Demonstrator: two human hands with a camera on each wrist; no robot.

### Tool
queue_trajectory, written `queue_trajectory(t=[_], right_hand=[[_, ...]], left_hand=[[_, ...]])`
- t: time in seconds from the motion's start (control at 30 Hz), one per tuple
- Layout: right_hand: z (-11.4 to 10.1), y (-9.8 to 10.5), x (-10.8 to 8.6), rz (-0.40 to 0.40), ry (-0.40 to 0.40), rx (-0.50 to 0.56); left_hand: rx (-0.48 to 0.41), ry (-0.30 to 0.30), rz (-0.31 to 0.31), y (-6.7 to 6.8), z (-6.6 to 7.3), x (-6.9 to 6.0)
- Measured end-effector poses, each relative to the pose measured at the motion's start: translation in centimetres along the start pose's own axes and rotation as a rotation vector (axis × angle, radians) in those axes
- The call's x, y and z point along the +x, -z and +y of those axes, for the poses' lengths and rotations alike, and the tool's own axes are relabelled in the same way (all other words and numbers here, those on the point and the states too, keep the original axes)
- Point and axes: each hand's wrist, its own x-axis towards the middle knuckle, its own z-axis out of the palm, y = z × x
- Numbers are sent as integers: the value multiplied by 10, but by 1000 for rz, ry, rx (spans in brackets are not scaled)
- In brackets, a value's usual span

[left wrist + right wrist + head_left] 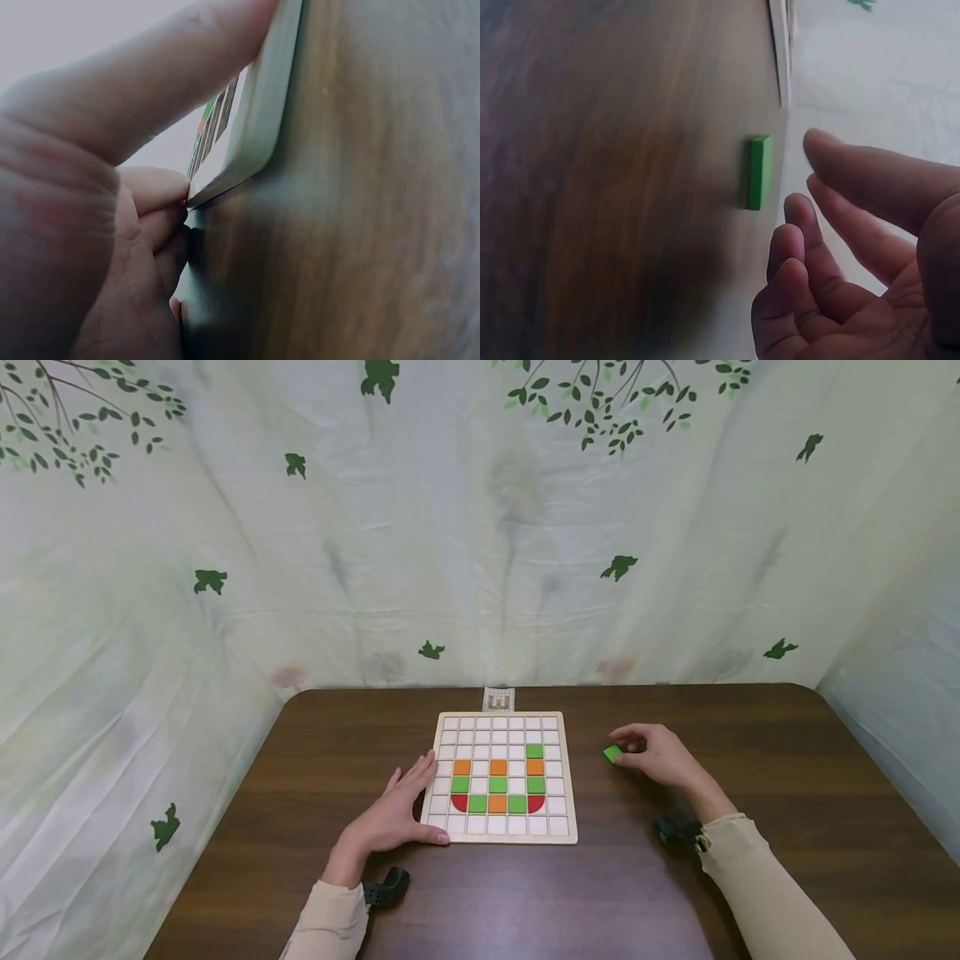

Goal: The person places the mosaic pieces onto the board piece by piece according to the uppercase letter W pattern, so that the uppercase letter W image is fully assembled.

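Observation:
A white grid board (506,839) with a pale rim lies on the table, with green, orange and red tiles in some of its cells. My left hand (393,810) rests along its left side, fingers spread and fairly straight. The left thumb (187,56) touches the near left corner of the board in the left wrist view. To the right of the board, a loose green square tile (759,174) lies flat on the wood. My right hand (660,756) hovers just beside it, thumb and fingers bent a little; a gap separates them from the tile in the right wrist view.
A small printed card (498,698) lies at the table's far edge, directly behind the board. The dark wooden table (540,902) ends at a hanging cloth (465,527) with leaf patterns. Each wrist wears a black device (386,887).

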Motion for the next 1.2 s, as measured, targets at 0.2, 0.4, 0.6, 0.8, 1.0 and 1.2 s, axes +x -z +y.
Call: queue_trajectory(t=[0.2, 0.4, 0.6, 0.8, 1.0, 1.2], right_hand=[[7, 1, 2, -23, 50, 4], [10, 3, 4, -48, 57, -2], [10, 3, 5, -76, 52, -39], [10, 2, 7, -87, 36, -81], [12, 1, 8, -83, 26, -122], [9, -1, 6, -79, 32, -157]], left_hand=[[2, -8, 0, 0, -2, 0], [5, -5, -1, -1, -3, 0], [7, 0, 3, -1, -1, 0], [1, -3, 3, 0, 1, -1], [2, -6, 3, 0, 1, -1], [2, -9, 3, 0, 0, -1]])
